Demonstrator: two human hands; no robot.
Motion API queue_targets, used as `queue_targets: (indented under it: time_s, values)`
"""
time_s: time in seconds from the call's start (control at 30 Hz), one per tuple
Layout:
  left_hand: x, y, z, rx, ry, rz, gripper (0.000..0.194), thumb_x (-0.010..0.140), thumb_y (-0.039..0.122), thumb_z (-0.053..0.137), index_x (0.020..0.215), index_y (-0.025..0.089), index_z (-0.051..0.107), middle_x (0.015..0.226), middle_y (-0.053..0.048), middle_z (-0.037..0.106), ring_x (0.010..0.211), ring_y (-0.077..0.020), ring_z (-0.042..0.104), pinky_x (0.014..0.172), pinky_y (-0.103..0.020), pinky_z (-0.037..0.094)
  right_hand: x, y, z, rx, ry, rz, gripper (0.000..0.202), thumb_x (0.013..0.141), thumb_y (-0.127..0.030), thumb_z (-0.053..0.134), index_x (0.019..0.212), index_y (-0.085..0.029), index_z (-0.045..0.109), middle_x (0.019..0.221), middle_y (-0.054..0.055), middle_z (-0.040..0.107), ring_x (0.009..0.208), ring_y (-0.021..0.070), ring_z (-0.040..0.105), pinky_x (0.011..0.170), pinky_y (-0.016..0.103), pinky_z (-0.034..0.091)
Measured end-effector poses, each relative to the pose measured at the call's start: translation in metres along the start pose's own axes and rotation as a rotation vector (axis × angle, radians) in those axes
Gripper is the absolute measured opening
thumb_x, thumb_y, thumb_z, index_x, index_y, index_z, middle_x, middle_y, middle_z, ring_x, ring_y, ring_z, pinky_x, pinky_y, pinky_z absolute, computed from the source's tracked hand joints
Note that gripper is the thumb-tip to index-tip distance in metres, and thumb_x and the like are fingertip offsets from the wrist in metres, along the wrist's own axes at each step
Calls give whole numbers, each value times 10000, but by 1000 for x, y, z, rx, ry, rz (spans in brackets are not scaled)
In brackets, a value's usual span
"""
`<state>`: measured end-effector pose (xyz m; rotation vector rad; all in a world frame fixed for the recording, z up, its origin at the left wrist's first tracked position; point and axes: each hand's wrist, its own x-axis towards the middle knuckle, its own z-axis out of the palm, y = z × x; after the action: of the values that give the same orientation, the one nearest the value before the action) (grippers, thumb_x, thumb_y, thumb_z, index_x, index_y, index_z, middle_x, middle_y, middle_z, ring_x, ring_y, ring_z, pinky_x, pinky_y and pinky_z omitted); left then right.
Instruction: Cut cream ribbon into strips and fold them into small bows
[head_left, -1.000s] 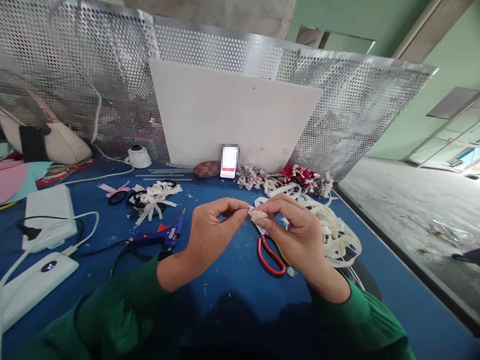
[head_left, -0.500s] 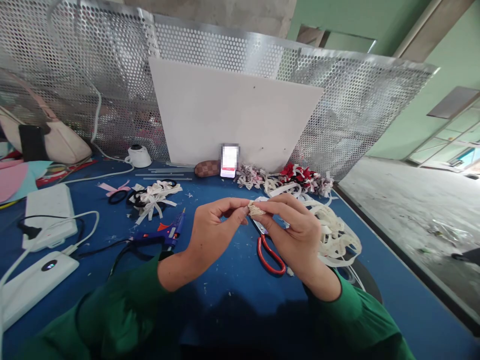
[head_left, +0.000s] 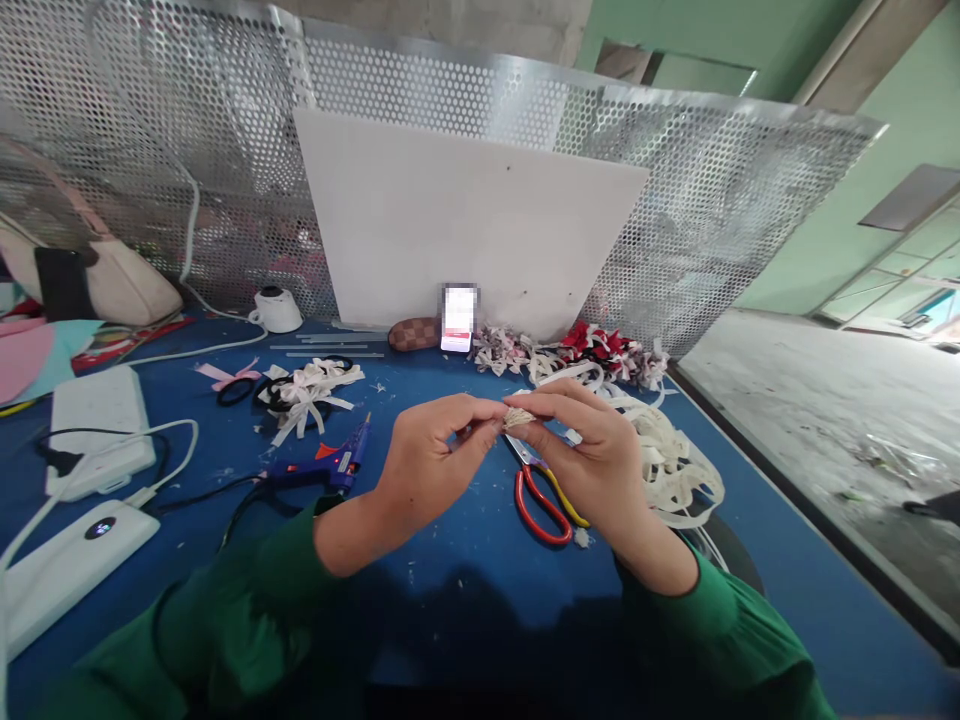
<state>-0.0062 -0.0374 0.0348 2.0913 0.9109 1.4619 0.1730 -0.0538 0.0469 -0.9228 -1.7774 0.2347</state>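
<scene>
A small bunch of folded cream ribbon (head_left: pixel 517 418) is pinched between both hands above the middle of the table. My left hand (head_left: pixel 442 450) grips its left end between thumb and forefinger. From the other side, my right hand (head_left: pixel 589 445) holds it with thumb and fingertips, hiding part of it. Below them lie scissors (head_left: pixel 541 512) with one red and one yellow handle, their blades partly covered by my right hand. Loose cream ribbon (head_left: pixel 679 470) is heaped just right of my right hand. Left of my left hand, a blue glue gun (head_left: pixel 330 465) rests on its side.
Finished-looking white bows with black hair ties (head_left: pixel 307 390) lie at the left. Red and patterned bows (head_left: pixel 600 350) line the back beside a lit phone (head_left: pixel 458 318) and a checked pouch (head_left: pixel 414 334). White power banks (head_left: pixel 82 550) with cables occupy the left side; a white board (head_left: pixel 472 220) stands behind.
Both hands have shifted slightly right with the ribbon bunch, which now shows flatter between the fingers. The scissors' yellow handle has come into sight.
</scene>
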Motion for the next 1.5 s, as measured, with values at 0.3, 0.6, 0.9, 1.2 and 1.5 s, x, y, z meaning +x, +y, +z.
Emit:
queue_targets:
  time_s: [0.3, 0.6, 0.9, 1.2, 1.5]
  values:
    - [2, 2, -1, -210, -22, -236, 237, 989, 351, 567, 934, 203, 745, 753, -13, 734, 689, -153, 684, 642, -253, 530, 1, -1, -1, -29, 52, -6, 21, 879, -236, 751, 876, -253, 762, 796, 20, 707, 717, 177, 655, 629, 329, 522]
    - [-2, 3, 0, -35, 33, -71, 235, 820, 358, 794, 925, 205, 649, 869, -10, 721, 777, -151, 659, 702, -249, 522, 4, 4, -6, 86, 54, 109, 105, 858, -141, 748, 833, -243, 745, 789, -12, 690, 727, 151, 617, 653, 305, 482]
    - [2, 2, 0, 0, 74, -156, 151, 889, 293, 714, 788, 185, 685, 678, 21, 670, 591, -100, 560, 557, -210, 457, 4, 3, -7, 80, 49, 103, 80, 856, -149, 756, 843, -227, 749, 796, -10, 691, 738, 147, 618, 665, 297, 478]
    - [2, 0, 2, -28, 116, -205, 177, 843, 300, 767, 751, 186, 669, 674, 21, 681, 611, -109, 613, 566, -205, 485, 5, 1, -7, 110, 32, 70, 81, 860, -145, 755, 871, -225, 753, 781, -15, 665, 696, 128, 578, 630, 282, 465]
    - [4, -2, 1, -44, 49, -188, 78, 872, 225, 711, 830, 217, 776, 761, 25, 761, 661, -113, 654, 624, -204, 508, 3, 2, -6, 99, -15, 26, 59, 871, -158, 749, 885, -215, 744, 794, -4, 659, 722, 131, 591, 636, 274, 480]
